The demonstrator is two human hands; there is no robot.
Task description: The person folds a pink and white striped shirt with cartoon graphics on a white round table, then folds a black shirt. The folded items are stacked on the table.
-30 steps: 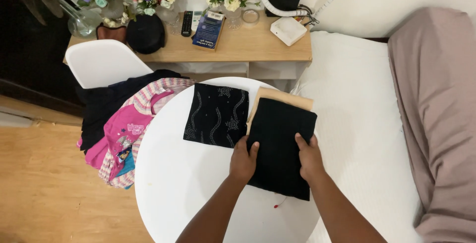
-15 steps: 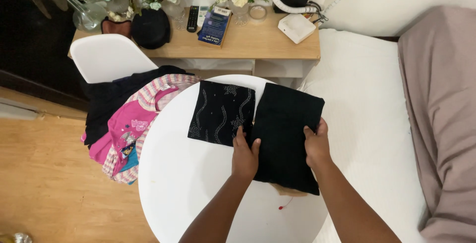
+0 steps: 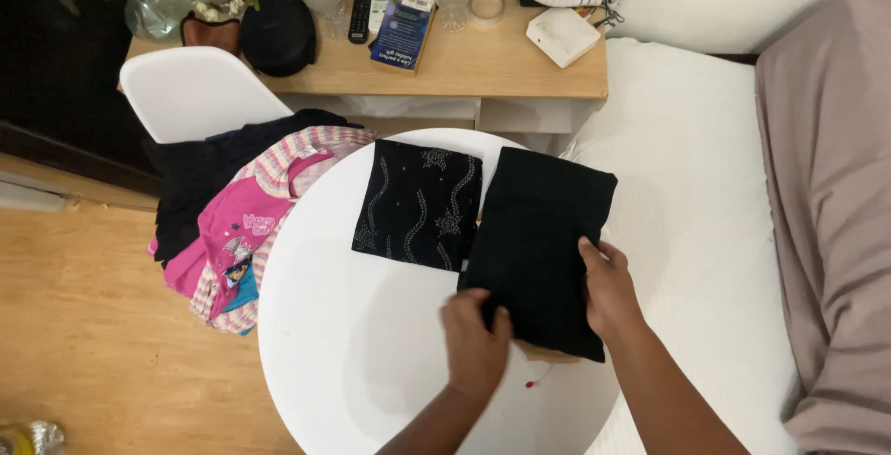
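**Folded black garment squared over tan piece on round table**

The right hand (image 3: 608, 290) lies flat on the right edge of a plain black folded garment (image 3: 538, 241), fingers spread open and pressing the cloth, gripping nothing. The left hand (image 3: 475, 339) has slid down from the garment's left side to its near left corner, where the fingers curl at the hem; whether they pinch the cloth or only touch it cannot be told from this view.

The black garment sits on the right half of the white round table (image 3: 353, 353), its top edge nearly reaching the far rim. Half a second earlier it lay a little lower; a second earlier a tan folded piece (image 3: 548, 353) showed above it. Now only a sliver of tan peeks from under the near edge, so the black piece appears to have been pushed up to cover it, stacking the two.

Just beside it, edges touching, lies a black folded cloth with pale stitched patterns (image 3: 418, 204). A small red thread (image 3: 531, 383) rests on the table near the left wrist. Off the table's left rim, a pile of pink, striped and dark clothes (image 3: 232, 232) is heaped on a white chair (image 3: 190, 93). Beyond stand a wooden desk (image 3: 483, 65) and, to the right, a white bed (image 3: 687, 186).
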